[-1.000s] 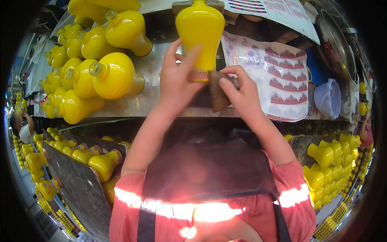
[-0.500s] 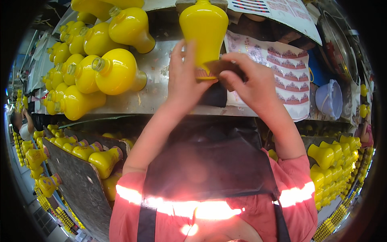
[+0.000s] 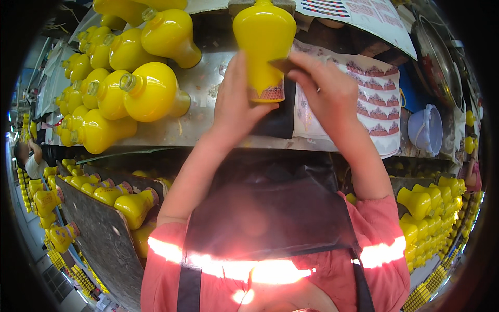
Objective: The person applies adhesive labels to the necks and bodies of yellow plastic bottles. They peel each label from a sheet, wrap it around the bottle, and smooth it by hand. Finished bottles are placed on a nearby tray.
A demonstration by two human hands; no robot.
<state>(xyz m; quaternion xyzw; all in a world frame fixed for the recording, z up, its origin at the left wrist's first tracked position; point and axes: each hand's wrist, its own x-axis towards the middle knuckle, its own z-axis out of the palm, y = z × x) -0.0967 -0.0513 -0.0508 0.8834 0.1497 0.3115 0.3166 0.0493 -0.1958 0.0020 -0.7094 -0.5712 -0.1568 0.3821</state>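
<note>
A glossy yellow bottle [image 3: 264, 39] lies on its side at the far middle of the bench, its base turned toward me. Around its base end runs a patterned pink and dark decal band [image 3: 272, 93]. My left hand [image 3: 232, 101] grips the base end from the left, thumb along the bottom edge. Between the thumb and fingers of my right hand [image 3: 328, 86] is a thin dark flat scraper [image 3: 282, 65]. Its tip is at the bottle's right side, above the band; whether it touches the surface, I cannot tell.
Several yellow bottles [image 3: 150, 92] lie at the bench's left. Right of my work are a decal sheet [image 3: 378, 112], a lavender bucket [image 3: 426, 130] and a large round metal pan [image 3: 437, 57]. Below left, a dark board [image 3: 99, 223] stands beside decorated bottles [image 3: 136, 207]. Another person [image 3: 35, 162] is far left.
My right hand and the scraper have moved up and right, off the decal band, uncovering more of it. My left hand still grips the bottle.
</note>
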